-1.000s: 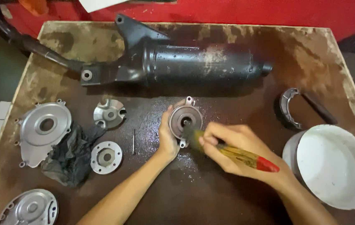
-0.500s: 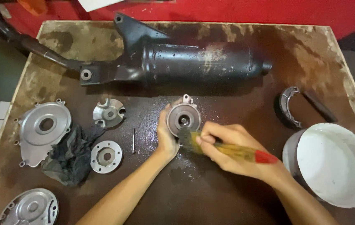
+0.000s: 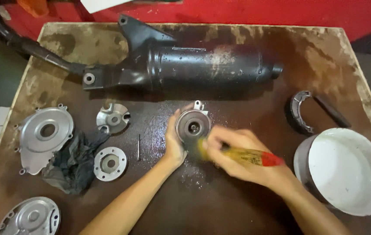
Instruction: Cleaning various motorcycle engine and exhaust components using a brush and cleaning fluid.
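Observation:
A round grey metal engine part [image 3: 193, 125] with a central hole lies on the stained brown board [image 3: 237, 204]. My left hand [image 3: 173, 141] cups its left side and steadies it. My right hand [image 3: 237, 157] grips a brush with a yellow handle and red end [image 3: 255, 157]; the bristles touch the part's lower right edge and are blurred with motion. The board around the part looks wet.
A long black exhaust muffler [image 3: 194, 65] lies across the back. Left are a grey metal cover [image 3: 44, 135], two small round metal parts [image 3: 112, 118] [image 3: 110, 163], a dark rag [image 3: 74, 163] and another cover [image 3: 31, 217]. A brake shoe [image 3: 298, 111] and white bowl [image 3: 348, 172] sit right.
My right hand and the brush have shifted slightly right and down across the part in a scrubbing motion. My left hand stays on the part.

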